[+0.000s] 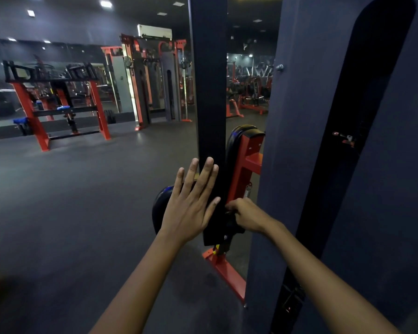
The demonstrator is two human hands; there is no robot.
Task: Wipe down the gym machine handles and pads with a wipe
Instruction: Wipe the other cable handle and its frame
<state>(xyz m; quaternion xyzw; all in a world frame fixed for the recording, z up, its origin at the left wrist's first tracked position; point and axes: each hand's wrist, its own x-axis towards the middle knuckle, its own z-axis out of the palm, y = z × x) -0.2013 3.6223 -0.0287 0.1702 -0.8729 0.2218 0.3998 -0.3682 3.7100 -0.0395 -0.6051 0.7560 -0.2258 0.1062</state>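
Right hand (245, 214) curled tight on something dark at lower edge of black pad (234, 150); likely wipe, but too dark to tell. Left hand (191, 203) flat, fingers spread, pressing black post (209, 92), probably bracing machine. Second round pad (158, 208) behind left hand, partly hidden. Red frame (243, 169) and grey cover (299, 141) crowd right side, narrowing reach. Red rack (58, 104) far left, well apart.

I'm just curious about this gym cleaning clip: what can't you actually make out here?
- Any wipe: the head view shows none; the curled fingers of the right hand hide what it grips.
- The pad low down: mostly covered by the flat left hand and the black upright.
- The machines across the room: too dim and small for detail.
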